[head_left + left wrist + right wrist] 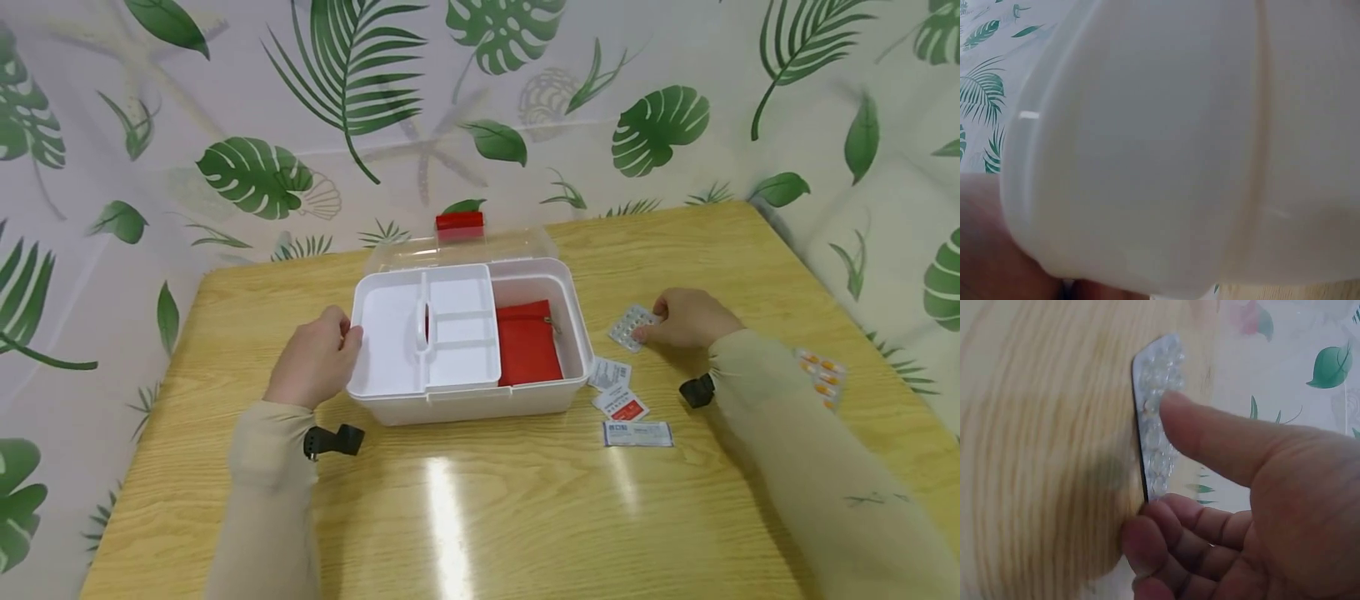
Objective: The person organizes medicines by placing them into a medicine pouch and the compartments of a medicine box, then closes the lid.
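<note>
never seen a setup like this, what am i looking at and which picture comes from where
There is no robot here, just a person's two bare hands. The wide picture comes from a camera on the head, looking forward and down; the two close-ups come from cameras on the wrists, one per hand.

On the light wooden table stands an open white plastic box with a white divided tray and a red zipped pouch. To its right lie small flat packets and a blister pack of orange capsules.

The right hand pinches a silver blister pack with clear round bubbles. The left hand is at the box's left end; whether it grips is unclear.
</note>
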`<state>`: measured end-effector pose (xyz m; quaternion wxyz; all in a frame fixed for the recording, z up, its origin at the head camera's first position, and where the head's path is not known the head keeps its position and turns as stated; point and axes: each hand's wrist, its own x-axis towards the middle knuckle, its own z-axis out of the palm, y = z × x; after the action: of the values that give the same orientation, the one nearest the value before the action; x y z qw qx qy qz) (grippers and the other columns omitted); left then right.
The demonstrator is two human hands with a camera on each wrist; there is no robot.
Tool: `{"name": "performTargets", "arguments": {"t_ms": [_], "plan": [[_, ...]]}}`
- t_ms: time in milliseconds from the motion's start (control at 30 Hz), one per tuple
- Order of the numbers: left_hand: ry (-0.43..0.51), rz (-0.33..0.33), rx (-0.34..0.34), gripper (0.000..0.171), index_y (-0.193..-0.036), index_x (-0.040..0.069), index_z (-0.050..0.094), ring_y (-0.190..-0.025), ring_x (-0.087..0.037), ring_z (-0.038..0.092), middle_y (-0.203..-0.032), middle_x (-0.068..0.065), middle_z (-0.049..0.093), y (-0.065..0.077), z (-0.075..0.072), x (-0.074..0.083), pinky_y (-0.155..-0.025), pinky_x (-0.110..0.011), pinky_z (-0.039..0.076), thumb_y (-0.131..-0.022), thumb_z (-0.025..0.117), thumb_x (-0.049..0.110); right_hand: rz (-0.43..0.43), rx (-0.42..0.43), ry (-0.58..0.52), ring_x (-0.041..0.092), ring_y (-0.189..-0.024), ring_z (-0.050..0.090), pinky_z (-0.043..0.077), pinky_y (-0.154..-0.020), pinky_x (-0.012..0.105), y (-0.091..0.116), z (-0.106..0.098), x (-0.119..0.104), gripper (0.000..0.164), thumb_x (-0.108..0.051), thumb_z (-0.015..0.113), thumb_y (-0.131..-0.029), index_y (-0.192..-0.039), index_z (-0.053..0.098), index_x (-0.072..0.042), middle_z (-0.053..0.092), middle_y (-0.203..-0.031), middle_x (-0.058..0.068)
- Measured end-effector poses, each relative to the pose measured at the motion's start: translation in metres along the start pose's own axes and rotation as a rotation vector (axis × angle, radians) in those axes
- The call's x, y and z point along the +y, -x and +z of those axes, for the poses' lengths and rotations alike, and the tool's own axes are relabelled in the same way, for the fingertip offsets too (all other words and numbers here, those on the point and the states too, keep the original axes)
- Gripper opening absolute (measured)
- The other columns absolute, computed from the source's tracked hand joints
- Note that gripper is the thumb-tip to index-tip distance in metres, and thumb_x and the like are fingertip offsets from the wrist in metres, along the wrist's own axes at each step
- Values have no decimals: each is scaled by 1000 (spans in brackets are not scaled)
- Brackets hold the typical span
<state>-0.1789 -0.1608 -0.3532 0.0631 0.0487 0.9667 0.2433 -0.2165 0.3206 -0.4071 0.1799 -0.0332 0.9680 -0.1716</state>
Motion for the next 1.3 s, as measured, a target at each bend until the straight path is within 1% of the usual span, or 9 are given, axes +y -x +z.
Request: {"name": "performTargets", "arguments": {"t_ms": [367, 533, 667, 800, 867, 967, 1033, 1233, 1300], "plan": [[49, 13, 26, 36, -100, 2, 50, -64, -24, 48, -77, -12, 52, -7, 4, -3, -55, -33, 39, -106, 28, 31, 75, -76, -43, 39, -101, 54, 45, -86, 54, -13, 1, 4, 78, -54, 67, -82, -118, 52, 13, 56, -116, 29], [63, 10, 34, 34, -99, 3, 50, -64, -23, 48, -76, -12, 52, -7, 5, -5, -55, -32, 40, -106, 29, 29, 87, -115, -75, 31, -90, 51, 44, -76, 42, -19, 3, 8, 73, -59, 69, -79, -106, 55, 7, 55, -103, 21], [69, 13, 35, 33, -99, 3, 50, -64, -23, 48, -76, -12, 52, -7, 5, -5, -55, -32, 40, -106, 30, 29, 99, -79, -228, 25, -82, 44, 36, -66, 34, -17, 3, 10, 59, -54, 67, -84, -95, 46, 0, 47, -90, 11], [71, 23, 40, 32, -99, 3, 50, -63, -23, 49, -75, -11, 52, -8, 4, -2, -53, -32, 40, -105, 32, 28, 80, 35, -509, 17, -74, 50, 46, -65, 30, -6, -6, 4, 46, -40, 60, -94, -101, 41, 1, 51, -87, 8], [66, 26, 41, 31, -98, 3, 50, -62, -23, 49, -75, -11, 53, -8, 4, -1, -53, -32, 41, -105, 32, 27, 52, 122, -648, 16, -74, 55, 52, -67, 29, 0, -13, -7, 41, -30, 57, -97, -113, 40, 4, 56, -90, 9], [51, 22, 47, 30, -99, 3, 51, -63, -23, 50, -76, -12, 54, -8, 5, -1, -52, -32, 41, -105, 34, 26, -29, 257, -768, 14, -78, 60, 55, -70, 27, 10, -27, -33, 43, -23, 55, -98, -126, 35, 4, 58, -98, 10], [40, 12, 48, 29, -100, 2, 52, -63, -23, 50, -78, -12, 56, -8, 5, 0, -53, -31, 41, -104, 35, 26, -88, 302, -816, 14, -80, 62, 55, -71, 26, 16, -37, -58, 42, -20, 55, -98, -129, 36, 2, 59, -101, 12], [12, -3, 69, 28, -100, 2, 52, -64, -24, 51, -80, -13, 58, -6, 6, 0, -53, -32, 42, -103, 35, 24, -216, 255, -853, 17, -84, 61, 53, -73, 24, 21, -51, -139, 26, -12, 60, -95, -112, 46, 1, 62, -99, 11], [7, -4, 74, 27, -99, 2, 52, -63, -24, 51, -79, -13, 58, -5, 6, -1, -53, -32, 42, -103, 35, 23, -225, 222, -860, 19, -83, 58, 50, -72, 23, 18, -51, -161, 28, -11, 62, -94, -116, 46, -2, 61, -96, 11]]}}
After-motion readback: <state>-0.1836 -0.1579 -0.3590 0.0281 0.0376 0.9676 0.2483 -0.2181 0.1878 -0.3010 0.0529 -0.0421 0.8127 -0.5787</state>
